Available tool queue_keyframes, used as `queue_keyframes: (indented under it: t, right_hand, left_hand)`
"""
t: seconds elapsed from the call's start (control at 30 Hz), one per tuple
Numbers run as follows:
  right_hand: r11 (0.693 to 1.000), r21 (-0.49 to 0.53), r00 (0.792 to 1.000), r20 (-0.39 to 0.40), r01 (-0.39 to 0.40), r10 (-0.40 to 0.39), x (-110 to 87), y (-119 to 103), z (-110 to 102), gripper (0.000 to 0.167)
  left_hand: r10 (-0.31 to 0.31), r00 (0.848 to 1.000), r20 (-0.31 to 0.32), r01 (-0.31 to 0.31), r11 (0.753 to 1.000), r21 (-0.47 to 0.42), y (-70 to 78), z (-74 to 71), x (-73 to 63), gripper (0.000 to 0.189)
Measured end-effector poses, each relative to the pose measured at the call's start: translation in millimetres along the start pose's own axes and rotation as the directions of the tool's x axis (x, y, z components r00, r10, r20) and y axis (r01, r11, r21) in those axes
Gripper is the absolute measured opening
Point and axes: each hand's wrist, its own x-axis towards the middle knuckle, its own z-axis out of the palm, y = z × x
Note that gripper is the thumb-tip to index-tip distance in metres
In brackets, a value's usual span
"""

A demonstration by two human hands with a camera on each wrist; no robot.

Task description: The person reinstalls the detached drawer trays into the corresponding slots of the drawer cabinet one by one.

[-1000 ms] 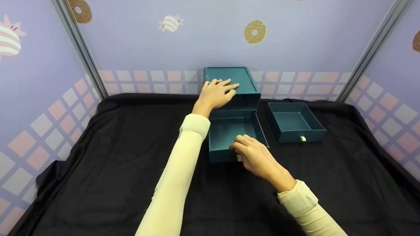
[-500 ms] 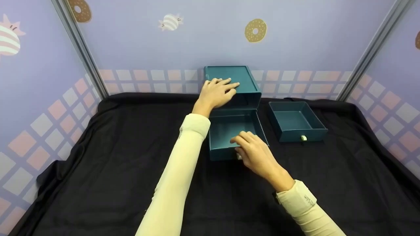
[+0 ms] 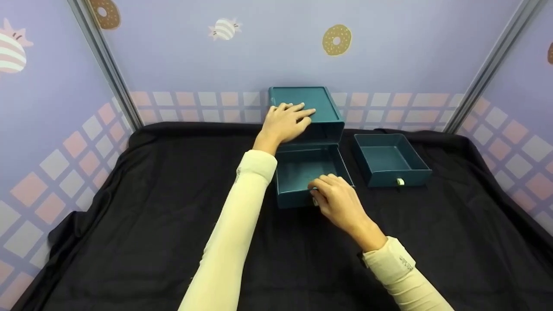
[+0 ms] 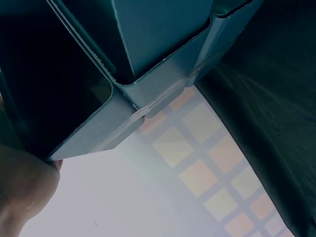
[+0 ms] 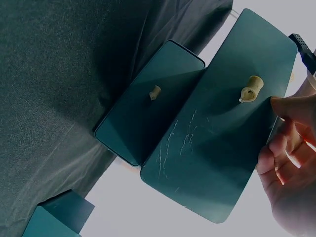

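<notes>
A teal drawer unit [image 3: 322, 134] stands against the back wall. My left hand [image 3: 283, 124] rests on its top with fingers spread. The top compartment [image 4: 47, 84] gapes, dark inside, in the left wrist view. Beneath it a teal drawer [image 3: 293, 199] sticks out towards me. My right hand [image 3: 339, 203] pinches that drawer's front rim, thumb on the front face and fingers over the edge. Beside the thumb a beige pull tab [image 5: 252, 89] shows in the right wrist view. Below is another drawer front [image 5: 148, 106] with its own tab.
To the right of the unit lies a separate teal drawer [image 3: 391, 160] with a pale tab at its front. Black cloth [image 3: 164, 216] covers the table. Patterned panels [image 3: 276, 47] enclose the back and both sides, with metal posts in the corners.
The pulled-out drawer's front has shifted slightly away from me, towards the unit. My right hand has gone with it, its fingers now closer on the rim. My left hand has stayed put.
</notes>
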Motion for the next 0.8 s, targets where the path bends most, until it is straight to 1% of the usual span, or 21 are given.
queue_keyframes:
  t: [0.37, 0.57, 0.8]
  right_hand:
    - [1.000, -0.018, 0.999, 0.032, 0.002, -0.001, -3.0, -4, -1, 0.012]
    - [0.999, -0.041, 0.999, 0.043, -0.026, 0.028, -2.2, -9, -2, 0.013]
    - [0.997, -0.040, 0.994, 0.088, -0.059, 0.062, 3.7, -11, -3, 0.021]
  left_hand:
    - [-0.005, 1.000, 0.002, 0.005, 1.000, -0.014, -0.2, 4.8, -0.2, 0.050]
    - [-0.002, 1.000, -0.001, 0.002, 1.000, -0.016, 0.8, 3.7, -1.0, 0.050]
    - [-0.004, 1.000, 0.003, 0.004, 1.000, -0.014, 0.6, -0.3, 0.1, 0.051]
